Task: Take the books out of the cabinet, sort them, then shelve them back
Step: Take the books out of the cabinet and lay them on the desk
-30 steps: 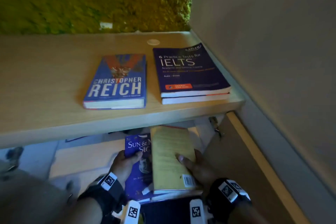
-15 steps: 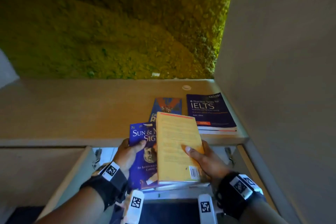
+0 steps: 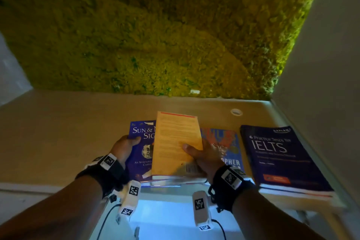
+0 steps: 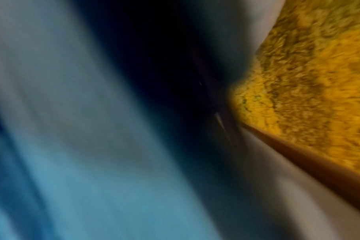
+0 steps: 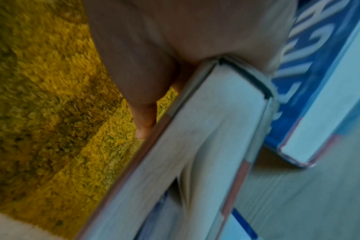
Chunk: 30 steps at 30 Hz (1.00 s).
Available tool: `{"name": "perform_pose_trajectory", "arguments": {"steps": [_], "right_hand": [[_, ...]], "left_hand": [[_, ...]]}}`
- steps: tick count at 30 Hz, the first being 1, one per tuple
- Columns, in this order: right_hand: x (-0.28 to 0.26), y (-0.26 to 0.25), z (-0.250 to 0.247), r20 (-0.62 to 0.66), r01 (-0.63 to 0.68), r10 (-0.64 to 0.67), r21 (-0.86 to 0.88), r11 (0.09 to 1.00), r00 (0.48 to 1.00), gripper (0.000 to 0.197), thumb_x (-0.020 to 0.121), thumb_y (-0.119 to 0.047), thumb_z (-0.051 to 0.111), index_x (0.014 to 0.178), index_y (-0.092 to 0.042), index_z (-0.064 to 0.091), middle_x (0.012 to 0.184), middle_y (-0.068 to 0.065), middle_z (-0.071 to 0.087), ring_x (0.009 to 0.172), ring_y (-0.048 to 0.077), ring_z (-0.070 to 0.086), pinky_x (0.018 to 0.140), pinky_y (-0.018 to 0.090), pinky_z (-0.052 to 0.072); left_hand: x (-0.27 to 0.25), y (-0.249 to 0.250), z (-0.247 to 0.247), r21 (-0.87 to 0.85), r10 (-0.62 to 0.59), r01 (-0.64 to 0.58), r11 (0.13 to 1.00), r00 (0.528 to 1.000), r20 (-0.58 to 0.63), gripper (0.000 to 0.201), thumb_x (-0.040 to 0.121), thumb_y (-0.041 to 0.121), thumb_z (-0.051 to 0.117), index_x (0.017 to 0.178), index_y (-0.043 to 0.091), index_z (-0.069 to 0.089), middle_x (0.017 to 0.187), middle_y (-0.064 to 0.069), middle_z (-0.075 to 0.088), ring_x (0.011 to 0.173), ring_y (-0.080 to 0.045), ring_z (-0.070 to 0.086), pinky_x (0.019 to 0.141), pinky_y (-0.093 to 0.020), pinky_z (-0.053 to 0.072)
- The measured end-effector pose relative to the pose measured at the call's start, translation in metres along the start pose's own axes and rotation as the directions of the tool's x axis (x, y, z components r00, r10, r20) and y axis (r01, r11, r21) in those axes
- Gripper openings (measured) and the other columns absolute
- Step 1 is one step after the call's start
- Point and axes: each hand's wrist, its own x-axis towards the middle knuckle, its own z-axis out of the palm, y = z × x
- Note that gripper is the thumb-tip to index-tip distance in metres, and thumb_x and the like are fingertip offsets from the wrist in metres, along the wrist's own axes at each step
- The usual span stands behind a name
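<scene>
I hold a small stack of books above the wooden cabinet top. My left hand grips the left edge of the purple "Sun & Moon Signs" book, thumb on its cover. My right hand grips the right side of the yellow book lying on top, thumb across its back cover. In the right wrist view my right hand clamps the stack's page edges. A blue "Christopher Reich" book and a dark "IELTS" book lie flat on the cabinet top to the right. The left wrist view is blurred.
A yellow-green moss wall rises behind the cabinet top. A plain wall closes the right side. A small round white disc sits near the back of the top. The left part of the top is bare wood.
Both hands have lifted the stack up from the cabinet opening to above the cabinet top, and it now partly covers the Christopher Reich book. The view has tilted up toward the moss wall.
</scene>
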Motion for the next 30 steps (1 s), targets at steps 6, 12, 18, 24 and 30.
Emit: {"name": "perform_pose_trajectory", "arguments": {"steps": [6, 12, 18, 24, 30], "right_hand": [[0.069, 0.028, 0.014, -0.073, -0.077, 0.064, -0.191, 0.979, 0.995, 0.061, 0.064, -0.048, 0.084, 0.116, -0.027, 0.060, 0.114, 0.004, 0.074, 0.098, 0.024, 0.074, 0.090, 0.049, 0.061], [0.042, 0.012, 0.017, 0.126, 0.023, 0.053, -0.537, 0.843, 0.991, 0.017, 0.095, -0.032, 0.068, 0.087, -0.038, 0.055, 0.091, -0.020, 0.058, 0.097, 0.015, 0.058, 0.074, 0.025, 0.044], [-0.011, 0.030, -0.014, 0.101, 0.067, -0.021, -0.478, 0.876, 0.995, 0.013, 0.094, -0.031, 0.070, 0.105, -0.024, 0.071, 0.073, -0.017, 0.067, 0.066, 0.000, 0.061, 0.064, 0.027, 0.046], [-0.096, 0.086, -0.039, 0.046, 0.005, 0.008, -0.280, 0.960, 0.999, 0.013, 0.090, -0.020, 0.075, 0.094, -0.010, 0.068, 0.084, 0.000, 0.065, 0.074, 0.015, 0.059, 0.071, 0.031, 0.048], [-0.128, 0.172, -0.061, 0.121, -0.271, 0.292, -0.161, 0.949, 0.949, 0.009, 0.093, -0.022, 0.069, 0.094, -0.015, 0.064, 0.085, 0.008, 0.062, 0.075, 0.025, 0.058, 0.062, 0.027, 0.042]], "left_hand": [[0.089, -0.016, -0.018, 0.219, -0.030, 0.027, 0.975, 1.000, 0.007, 0.023, 0.099, 0.028, 0.059, 0.103, 0.009, 0.070, 0.101, -0.024, 0.075, 0.096, -0.044, 0.071, 0.094, -0.065, 0.051], [0.114, -0.034, -0.019, 0.608, 0.031, 0.030, 0.794, 0.995, -0.090, 0.034, 0.094, 0.046, 0.059, 0.096, 0.013, 0.068, 0.103, -0.016, 0.073, 0.093, -0.037, 0.068, 0.094, -0.050, 0.054], [0.034, -0.056, -0.025, 0.692, 0.267, -0.066, 0.718, 0.946, -0.187, 0.062, 0.085, 0.050, 0.066, 0.140, 0.029, 0.047, 0.134, -0.018, 0.051, 0.112, -0.042, 0.059, 0.094, -0.049, 0.054], [-0.085, -0.116, 0.034, 0.393, 0.417, -0.414, 0.821, 0.905, 0.084, 0.033, 0.092, 0.034, 0.065, 0.123, 0.042, 0.056, 0.126, 0.001, 0.060, 0.105, -0.024, 0.061, 0.085, -0.046, 0.053], [-0.130, -0.202, 0.076, 0.219, 0.369, -0.387, 0.896, 0.921, 0.120, 0.016, 0.079, 0.030, 0.057, 0.089, 0.027, 0.069, 0.079, 0.001, 0.066, 0.063, -0.004, 0.061, 0.060, -0.013, 0.050]]}}
